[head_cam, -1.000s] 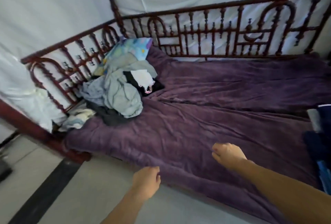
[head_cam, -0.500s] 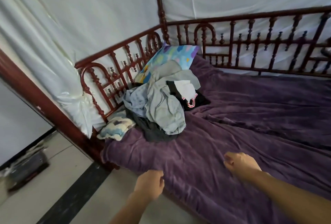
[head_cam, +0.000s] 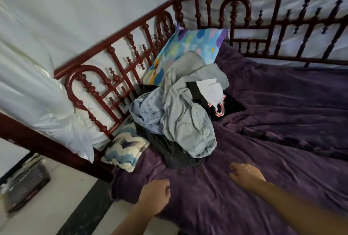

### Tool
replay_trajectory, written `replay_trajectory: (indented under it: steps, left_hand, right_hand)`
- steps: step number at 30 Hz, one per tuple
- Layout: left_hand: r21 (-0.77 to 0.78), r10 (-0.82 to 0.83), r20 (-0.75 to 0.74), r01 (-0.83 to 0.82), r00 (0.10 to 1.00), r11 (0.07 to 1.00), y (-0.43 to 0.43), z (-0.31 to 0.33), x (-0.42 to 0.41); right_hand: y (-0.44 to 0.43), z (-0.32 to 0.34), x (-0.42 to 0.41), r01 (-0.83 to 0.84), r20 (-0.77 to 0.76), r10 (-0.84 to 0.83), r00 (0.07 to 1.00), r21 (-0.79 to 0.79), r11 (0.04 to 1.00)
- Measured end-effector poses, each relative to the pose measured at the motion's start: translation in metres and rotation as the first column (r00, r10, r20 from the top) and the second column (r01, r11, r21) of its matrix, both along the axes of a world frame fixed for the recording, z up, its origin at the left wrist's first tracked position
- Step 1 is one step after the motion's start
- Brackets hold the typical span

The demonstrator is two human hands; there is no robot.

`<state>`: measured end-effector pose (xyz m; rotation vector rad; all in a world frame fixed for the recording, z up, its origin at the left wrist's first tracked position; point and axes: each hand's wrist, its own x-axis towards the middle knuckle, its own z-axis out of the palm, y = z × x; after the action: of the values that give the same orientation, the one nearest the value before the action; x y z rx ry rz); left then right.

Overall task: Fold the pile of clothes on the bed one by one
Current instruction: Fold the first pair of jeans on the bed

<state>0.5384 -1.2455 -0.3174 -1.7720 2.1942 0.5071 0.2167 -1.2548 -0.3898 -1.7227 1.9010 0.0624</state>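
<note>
the pile of clothes (head_cam: 180, 116) sits heaped at the corner of the bed (head_cam: 282, 122), against the red wooden railing (head_cam: 116, 61), and everything else i place from that pile. on its near side both hands hover over the purple blanket (head_cam: 235, 197), well short of the clothes: the left hand (head_cam: 155, 194) by the bed's edge with its fingers curled loosely inward and nothing in them, the right hand (head_cam: 244, 173) closer to the pile, fingers bent the same way and also holding nothing. nothing is folded yet, i'd say. the trouble i'd expect is the tangle: the pale denim piece (head_cam: 190, 127) lies draped over a dark garment (head_cam: 175, 152), with a black and white one (head_cam: 212, 95) tucked behind, so tugging one could drag the others along or spill them off the bed's edge toward the floor. a grab at the bottom layer would tip the heap. counted: two hands, one pile with at least four garments i can tell apart, though folds hide more; one bright patterned pillow (head_cam: 192, 46) behind the pile, one small blue and cream cushion (head_cam: 125, 150) to its left.
</note>
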Motion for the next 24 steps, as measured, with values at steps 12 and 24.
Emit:
replay_trajectory:
  steps: [12,24]
  left_hand:
    - [0.094,-0.395,-0.136,0.408,0.909,0.908,-0.229,-0.113,-0.005]
    - [0.002,-0.511,-0.266,0.531,0.817,0.847,-0.269,-0.184,0.007]
  right_hand:
    - [-0.165,-0.082,0.044,0.360,-0.081,-0.351,0.933,0.173,0.917]
    - [-0.242,-0.136,0.087,0.835,0.274,-0.871,0.407,0.276,0.477]
